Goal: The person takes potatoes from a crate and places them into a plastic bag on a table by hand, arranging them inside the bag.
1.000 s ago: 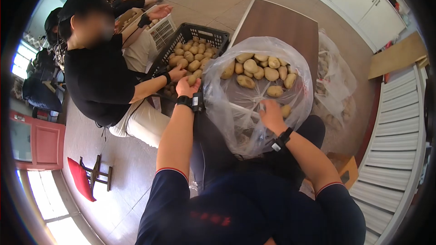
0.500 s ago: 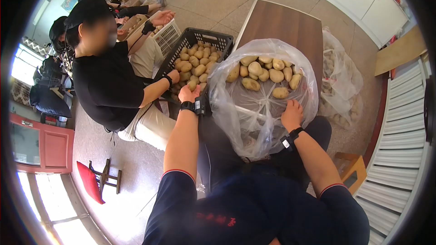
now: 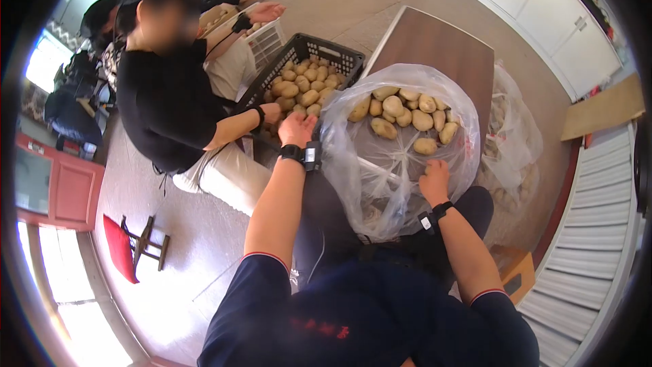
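A clear plastic bag point(image 3: 468, 105) lies open in front of me, with several potatoes point(image 3: 422, 120) along its far side. My right hand point(image 3: 435, 182) is at the bag's near right side, its curled fingers closed on the plastic. To the left of the bag stands a black crate point(image 3: 351, 61) heaped with potatoes point(image 3: 310, 97). My left hand point(image 3: 297, 130) is over the crate's near right end, fingers bent together; what is in them is hidden. Close beside it, a co-worker's hand point(image 3: 272, 113) reaches into the same crate.
A co-worker in black point(image 3: 163, 88) sits at the left. Behind the bag is a brown table point(image 3: 435, 37). Another plastic bag of potatoes point(image 3: 506, 129) rests on the floor at the right. A red-seated stool point(image 3: 121, 248) is at the lower left, and a white radiator point(image 3: 591, 231) runs along the right.
The view has shifted, so the crate and bag sit slightly farther right. My left hand, earlier with a potato at its fingertips, has moved a little up and right. My right hand stays by the bag.
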### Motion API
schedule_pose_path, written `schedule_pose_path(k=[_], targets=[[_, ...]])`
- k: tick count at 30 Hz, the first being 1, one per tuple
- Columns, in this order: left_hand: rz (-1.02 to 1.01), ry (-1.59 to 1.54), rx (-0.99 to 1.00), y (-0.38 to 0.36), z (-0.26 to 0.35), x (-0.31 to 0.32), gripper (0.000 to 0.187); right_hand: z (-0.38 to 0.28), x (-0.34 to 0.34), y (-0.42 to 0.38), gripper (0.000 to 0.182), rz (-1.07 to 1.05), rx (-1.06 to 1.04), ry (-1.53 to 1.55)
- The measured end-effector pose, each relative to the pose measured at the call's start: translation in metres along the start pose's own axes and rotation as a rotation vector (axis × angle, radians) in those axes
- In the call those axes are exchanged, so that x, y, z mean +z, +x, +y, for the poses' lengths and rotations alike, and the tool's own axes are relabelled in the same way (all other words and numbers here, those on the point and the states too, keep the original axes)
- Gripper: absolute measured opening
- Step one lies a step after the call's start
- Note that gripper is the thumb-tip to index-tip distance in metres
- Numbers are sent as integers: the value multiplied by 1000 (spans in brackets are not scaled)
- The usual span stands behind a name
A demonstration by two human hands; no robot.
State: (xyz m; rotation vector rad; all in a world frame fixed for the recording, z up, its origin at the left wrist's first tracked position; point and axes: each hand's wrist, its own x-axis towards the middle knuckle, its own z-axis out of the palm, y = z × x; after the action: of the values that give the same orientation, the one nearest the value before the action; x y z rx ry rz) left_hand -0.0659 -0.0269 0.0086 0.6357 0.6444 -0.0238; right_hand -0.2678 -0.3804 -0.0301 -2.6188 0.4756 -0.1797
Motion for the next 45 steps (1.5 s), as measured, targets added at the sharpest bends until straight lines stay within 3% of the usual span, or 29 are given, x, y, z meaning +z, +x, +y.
schedule_pose_path(k=[2, 4, 6, 7, 9, 10, 12, 13, 15, 18, 25, 27, 31, 33, 34, 35, 36, 37, 38, 39, 41, 43, 45], targets=[[-58, 30, -37, -2, -6, 1, 30, 4, 2, 3, 41, 46, -77, 102], [-380, 581, 274, 43, -33, -32, 23, 21, 17, 8, 43, 95, -200, 170], [-256, 106, -58, 12, -29, -8, 26, 16, 14, 9, 44, 55, -171, 160], [-222, 114, -64, -11, -25, 5, 28, 2, 12, 7, 44, 38, -198, 185], [-196, 111, -69, -37, -22, 16, 30, -10, 0, 11, 48, -42, -20, 298], [-214, 198, -92, -42, -25, 20, 31, -6, 9, 18, 48, -36, -26, 297], [-246, 288, -126, -50, -33, 26, 33, 2, 29, 28, 45, -219, 160, 547], [-282, 356, -160, -53, -35, 27, 33, -11, 15, 26, 45, -208, 167, 544], [-329, 484, -214, -64, -35, 32, 32, -74, -21, 18, 48, -469, 338, 861], [-379, 619, -285, -65, -41, 32, 33, -91, -6, 24, 50, -555, 274, 1029], [-420, 700, -490, -72, -40, 35, 39, -168, -20, 29, 51, -547, 85, 1085], [-543, 697, -625, -69, -36, 37, 40, -167, -4, 38, 45, -266, -334, 797], [-488, 602, -592, -53, -36, 33, 35, -204, -67, 22, 41, -173, -475, 736], [-492, 533, -564, -39, -42, 27, 34, -224, -107, 9, 35, -393, -492, 978], [-492, 461, -527, -26, -48, 22, 33, -236, -133, 0, 34, -395, -625, 993], [-677, 682, -334, 9, -61, 4, 33, -246, -163, -10, 32, -395, -758, 1004], [-428, 387, -506, -15, -50, 19, 33, -251, -195, -24, 29, -458, -778, 999], [-385, 402, -483, -30, -41, 26, 34, -254, -220, -33, 22, -356, -959, 936], [-342, 416, -458, -39, -34, 28, 34, -257, -248, -39, 20, -408, -1117, 889], [-348, 425, -473, -43, -30, 31, 34, -259, -270, -51, 24, -323, -1243, 806], [-311, 421, -415, -46, -26, 33, 37, -260, -296, -59, 13, -486, -1272, 1165], [-294, 435, -384, -47, -24, 33, 37, -273, -280, -77, 40, -125, -1472, 1542], [-264, 434, -325, -46, -23, 32, 38, -284, -295, -77, 44, -86, -1497, 1469]])
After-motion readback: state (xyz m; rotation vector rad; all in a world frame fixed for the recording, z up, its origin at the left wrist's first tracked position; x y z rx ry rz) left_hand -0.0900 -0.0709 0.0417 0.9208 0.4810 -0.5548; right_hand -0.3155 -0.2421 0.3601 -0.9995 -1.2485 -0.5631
